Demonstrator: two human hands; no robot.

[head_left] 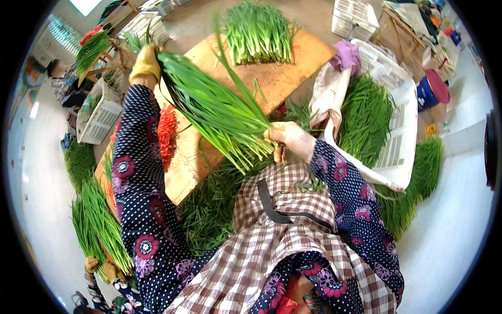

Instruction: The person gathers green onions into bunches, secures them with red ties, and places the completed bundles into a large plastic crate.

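A loose bundle of garlic chives (pixel 209 99) slants across in front of me, dark leaf ends at upper left and paler stems at lower right. My left hand (pixel 145 65), in a yellow glove, is closed round the leaf end. Near the stem end my right hand (pixel 293 138) is closed in a pinch on a few blades, one long strand running up from it, blurred at its tip. Beneath the bundle lies a wooden board (pixel 193 167), with a stacked pile of chives (pixel 258 34) at its far side and red ties (pixel 167 137) at left.
At right stands a white plastic crate (pixel 400 128) with chives and a cloth over its rim. Leaf scraps (pixel 209 209) heap below the board. Another person's gloved hands (pixel 100 268) hold chives at lower left. More crates (pixel 355 21) and a blue bucket (pixel 429 94) stand farther off.
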